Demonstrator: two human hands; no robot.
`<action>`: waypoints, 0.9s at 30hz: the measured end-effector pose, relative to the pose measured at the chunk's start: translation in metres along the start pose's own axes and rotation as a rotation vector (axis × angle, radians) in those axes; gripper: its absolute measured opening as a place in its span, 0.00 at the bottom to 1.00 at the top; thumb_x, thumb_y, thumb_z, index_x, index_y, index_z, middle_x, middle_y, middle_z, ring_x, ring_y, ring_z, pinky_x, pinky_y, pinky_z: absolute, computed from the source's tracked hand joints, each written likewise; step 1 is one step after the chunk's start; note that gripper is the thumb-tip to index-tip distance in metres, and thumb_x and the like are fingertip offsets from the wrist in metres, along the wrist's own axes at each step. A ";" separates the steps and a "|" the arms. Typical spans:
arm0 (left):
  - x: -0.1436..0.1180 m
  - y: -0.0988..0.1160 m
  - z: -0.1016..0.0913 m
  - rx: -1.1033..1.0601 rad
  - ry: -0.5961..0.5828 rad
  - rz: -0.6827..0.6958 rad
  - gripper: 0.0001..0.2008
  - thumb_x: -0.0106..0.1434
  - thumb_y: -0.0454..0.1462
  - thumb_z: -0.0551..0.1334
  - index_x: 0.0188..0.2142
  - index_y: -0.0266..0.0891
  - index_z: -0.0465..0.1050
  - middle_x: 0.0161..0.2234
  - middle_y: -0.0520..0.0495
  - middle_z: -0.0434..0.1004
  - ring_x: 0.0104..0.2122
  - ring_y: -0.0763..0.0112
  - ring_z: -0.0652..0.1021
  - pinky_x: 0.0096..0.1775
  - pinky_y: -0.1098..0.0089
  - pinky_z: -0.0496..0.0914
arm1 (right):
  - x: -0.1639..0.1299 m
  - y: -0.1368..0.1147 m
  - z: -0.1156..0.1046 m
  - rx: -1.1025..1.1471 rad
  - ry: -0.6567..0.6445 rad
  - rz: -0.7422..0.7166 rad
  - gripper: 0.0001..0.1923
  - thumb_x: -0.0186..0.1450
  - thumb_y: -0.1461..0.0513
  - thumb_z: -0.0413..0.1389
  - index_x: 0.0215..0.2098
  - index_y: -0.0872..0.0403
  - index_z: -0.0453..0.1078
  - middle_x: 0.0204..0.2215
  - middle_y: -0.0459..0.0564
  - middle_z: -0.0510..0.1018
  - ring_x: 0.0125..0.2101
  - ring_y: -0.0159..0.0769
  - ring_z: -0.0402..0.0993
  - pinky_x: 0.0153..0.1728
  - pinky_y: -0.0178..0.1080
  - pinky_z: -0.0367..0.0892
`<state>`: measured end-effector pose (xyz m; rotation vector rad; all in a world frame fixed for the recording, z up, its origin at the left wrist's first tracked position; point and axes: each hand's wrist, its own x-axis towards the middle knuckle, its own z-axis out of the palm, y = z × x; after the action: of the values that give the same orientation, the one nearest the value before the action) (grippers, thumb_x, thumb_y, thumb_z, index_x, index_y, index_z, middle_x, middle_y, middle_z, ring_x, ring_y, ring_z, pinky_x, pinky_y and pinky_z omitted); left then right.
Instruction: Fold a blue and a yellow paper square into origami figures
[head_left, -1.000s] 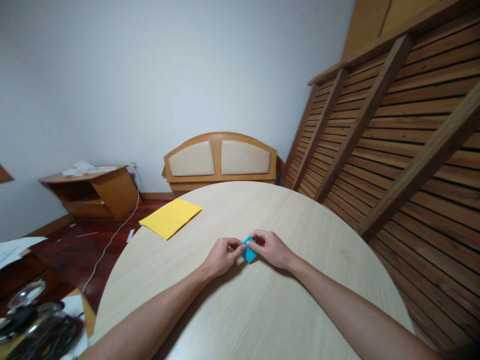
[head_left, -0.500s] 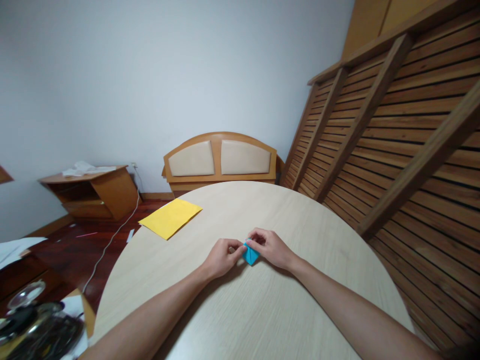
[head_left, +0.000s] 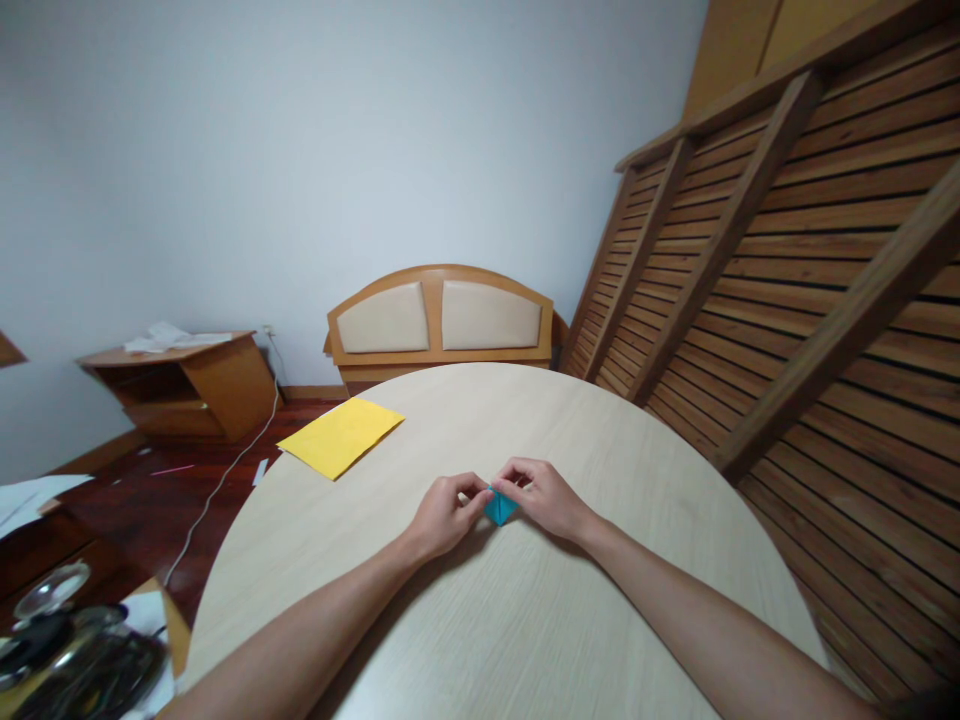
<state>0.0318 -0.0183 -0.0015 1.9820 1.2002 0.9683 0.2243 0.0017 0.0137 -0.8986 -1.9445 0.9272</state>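
Note:
A small folded piece of blue paper point(head_left: 500, 509) is pinched between both hands over the middle of the round table point(head_left: 480, 640). My left hand point(head_left: 448, 512) grips its upper left edge between thumb and forefinger. On the other side, my right hand point(head_left: 541, 496) holds the upper right part, its thumb near the top corner. The paper's lower point hangs toward me, with a fold line down its front. Its upper part is hidden behind the fingers.
Yellow paper point(head_left: 341, 438) lies at the table's far left edge. Behind the table is a padded headboard point(head_left: 442, 315). Wooden slats point(head_left: 750, 290) lean along the right. A low cabinet point(head_left: 187, 385) stands at the left wall, and assorted items point(head_left: 82, 640) sit at lower left.
The blue paper has tilted slightly, and its lower point sits a little higher. Both hands keep their pinch and have barely shifted.

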 end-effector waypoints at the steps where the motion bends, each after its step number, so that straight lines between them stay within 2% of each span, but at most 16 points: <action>1: 0.000 0.000 0.000 0.000 0.002 -0.001 0.18 0.66 0.47 0.58 0.33 0.35 0.77 0.29 0.46 0.78 0.27 0.71 0.72 0.29 0.74 0.64 | 0.000 0.000 0.000 -0.001 0.002 -0.002 0.15 0.66 0.52 0.58 0.31 0.55 0.75 0.28 0.49 0.79 0.31 0.36 0.74 0.32 0.36 0.66; 7: 0.000 -0.002 0.002 0.003 0.003 0.018 0.17 0.67 0.47 0.58 0.32 0.35 0.75 0.28 0.48 0.76 0.26 0.72 0.71 0.28 0.75 0.63 | 0.001 -0.002 0.000 -0.009 -0.015 -0.010 0.13 0.66 0.55 0.57 0.31 0.55 0.75 0.28 0.48 0.79 0.31 0.36 0.73 0.32 0.36 0.66; 18: 0.004 0.000 -0.002 -0.121 0.105 -0.015 0.18 0.65 0.49 0.59 0.34 0.35 0.75 0.31 0.45 0.78 0.31 0.68 0.75 0.29 0.73 0.66 | 0.001 0.009 -0.001 0.002 -0.035 0.013 0.07 0.62 0.60 0.61 0.37 0.55 0.75 0.33 0.48 0.80 0.33 0.36 0.74 0.35 0.36 0.67; 27: 0.006 -0.004 -0.001 -0.197 0.071 -0.037 0.18 0.61 0.48 0.63 0.40 0.35 0.75 0.37 0.42 0.80 0.34 0.65 0.77 0.33 0.70 0.69 | 0.000 0.010 0.001 0.033 -0.036 0.024 0.09 0.62 0.60 0.61 0.38 0.56 0.74 0.34 0.48 0.79 0.33 0.35 0.74 0.34 0.35 0.67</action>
<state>0.0309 -0.0117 -0.0021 1.7791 1.1288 1.1026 0.2264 0.0057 0.0052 -0.8940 -1.9476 0.9929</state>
